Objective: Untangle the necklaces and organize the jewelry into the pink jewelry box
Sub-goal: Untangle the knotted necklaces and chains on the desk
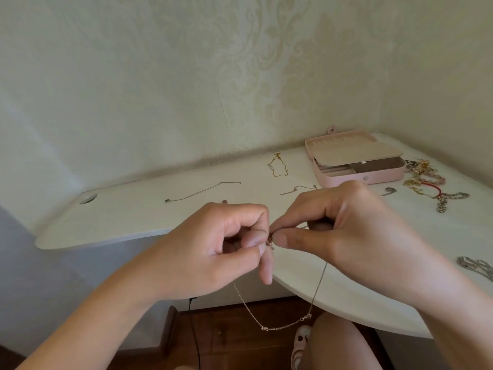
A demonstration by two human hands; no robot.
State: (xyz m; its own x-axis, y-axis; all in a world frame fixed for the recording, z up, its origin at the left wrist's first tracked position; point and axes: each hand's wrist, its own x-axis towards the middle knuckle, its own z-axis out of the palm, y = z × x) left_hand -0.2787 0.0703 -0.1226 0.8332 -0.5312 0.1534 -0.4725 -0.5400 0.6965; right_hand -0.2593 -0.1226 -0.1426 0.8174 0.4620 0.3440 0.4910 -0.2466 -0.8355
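My left hand [226, 247] and my right hand [338, 222] meet over the table's front edge and pinch the two ends of a thin rose-gold necklace [288, 325] near its clasp. Its chain hangs in a loop below the table edge, over my knee. The pink jewelry box [384, 177] stands open at the back right, with its beige inner tray lifted. A tangled heap of jewelry [426, 177] lies to the right of the box. Loose on the white table [133, 214] lie a silver chain [202, 192], a gold chain [278, 166] and a small bracelet [297, 190].
A chunky silver chain [474, 267] lies at the right edge of the table. A round cable hole [88, 198] sits in the table's far left corner. Walls close in behind and to the right. A cable [193, 329] hangs under the table over the wooden floor.
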